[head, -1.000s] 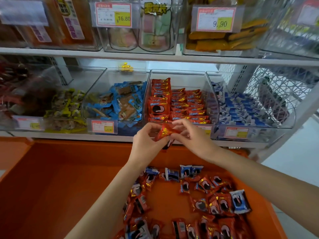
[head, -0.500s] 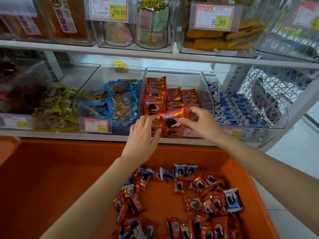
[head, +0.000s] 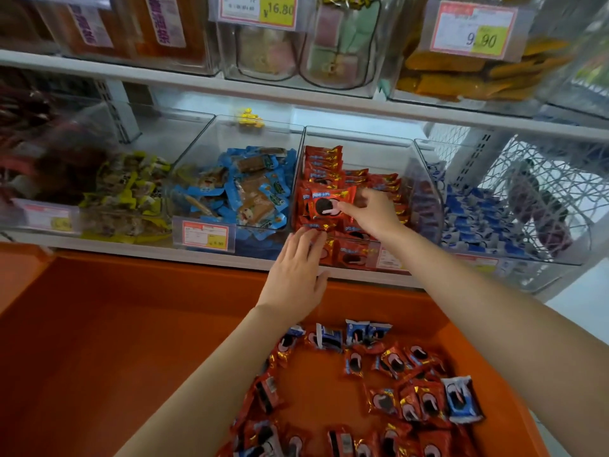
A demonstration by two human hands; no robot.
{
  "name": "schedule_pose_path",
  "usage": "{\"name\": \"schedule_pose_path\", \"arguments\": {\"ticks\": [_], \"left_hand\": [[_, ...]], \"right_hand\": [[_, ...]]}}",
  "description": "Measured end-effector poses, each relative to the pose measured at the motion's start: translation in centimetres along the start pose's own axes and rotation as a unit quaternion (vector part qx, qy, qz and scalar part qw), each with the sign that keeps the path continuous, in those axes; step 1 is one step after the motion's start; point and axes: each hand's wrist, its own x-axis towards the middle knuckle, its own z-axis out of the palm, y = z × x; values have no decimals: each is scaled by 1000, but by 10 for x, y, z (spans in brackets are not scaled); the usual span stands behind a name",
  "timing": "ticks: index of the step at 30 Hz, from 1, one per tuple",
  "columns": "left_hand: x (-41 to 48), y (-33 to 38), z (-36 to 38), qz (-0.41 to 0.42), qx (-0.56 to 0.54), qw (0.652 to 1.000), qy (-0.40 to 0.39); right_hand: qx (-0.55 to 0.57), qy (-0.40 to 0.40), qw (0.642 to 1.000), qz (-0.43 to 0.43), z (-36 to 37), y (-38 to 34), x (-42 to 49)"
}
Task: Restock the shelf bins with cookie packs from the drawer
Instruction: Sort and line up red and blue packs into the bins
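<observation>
our right hand [head: 372, 216], pinching the red pack [head: 333, 204], had reached the far bin [head: 359, 135]; our left hand [head: 296, 275], fingers straight, perhaps touched its front.

Small print on the price tag [head: 205, 235] left of the red-pack bin [head: 359, 135] is too small for us to read. That bin's front tag [head: 389, 258] is half hidden by the R arm [head: 461, 291]. R hand [head: 374, 216] covers packs inside, and we lose its fingertips behind the red cookie pack [head: 329, 201]. The far-left bin [head: 49, 159] is a dark blur. Upper bins [head: 296, 44] above are cut by the top edge. The drawer [head: 99, 341] below is cut at bottom & left.
</observation>
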Motion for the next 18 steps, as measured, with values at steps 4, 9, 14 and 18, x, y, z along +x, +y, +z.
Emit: {"name": "schedule_pose_path", "arguments": {"ticks": [4, 9, 14, 18], "left_hand": [[0, -3, 4, 2, -1, 1000, 6], [1, -5, 6, 8, 10, 1000, 12], [1, -4, 8, 7, 13, 1000, 16], [2, -4, 6, 5, 11, 1000, 22]], "right_hand": [[18, -23, 999, 27, 9, 2, 8], [-79, -76, 994, 1, 13, 2, 17], [-67, -79, 995, 5, 18, 0, 19], [-152, -65, 986, -22, 20, 2, 19]]}}
